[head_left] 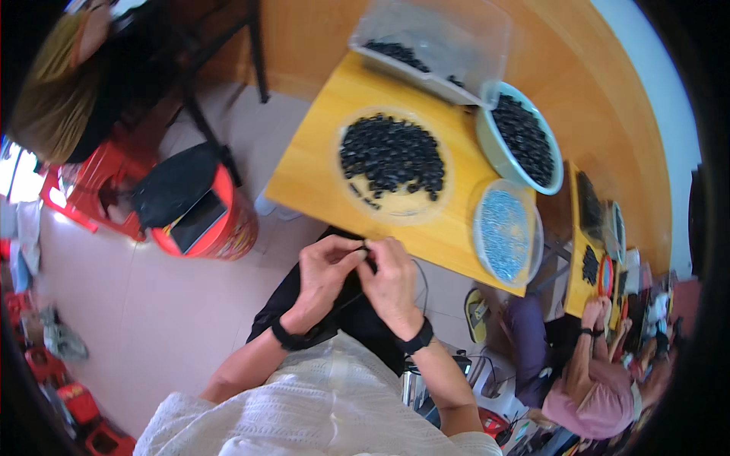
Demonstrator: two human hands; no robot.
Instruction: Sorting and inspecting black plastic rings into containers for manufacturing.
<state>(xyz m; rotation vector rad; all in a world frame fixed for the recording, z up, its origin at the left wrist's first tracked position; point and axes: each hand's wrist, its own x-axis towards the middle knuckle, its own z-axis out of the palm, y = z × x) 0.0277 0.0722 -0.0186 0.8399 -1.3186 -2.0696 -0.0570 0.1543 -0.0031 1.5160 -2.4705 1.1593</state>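
Note:
My left hand (pixel 321 275) and my right hand (pixel 391 283) meet in front of the table's near edge, over my dark trousers. Their fingertips pinch together on a small black piece (pixel 366 248), mostly covered by the fingers, so its exact kind is hidden. Just beyond them on the yellow table (pixel 308 178) lies a round clear tray (pixel 403 209) with many small black pieces (pixel 388 152), a few lined up near its lower left side. To the right, a round clear tub holds small light-blue pieces (pixel 502 232).
At the back stand a clear plastic box (pixel 471 49) with some black pieces and a pale blue basin (pixel 559 171) full of them. A red bucket (pixel 239 228) with dark things on top is on the left floor. People work at another table on the right.

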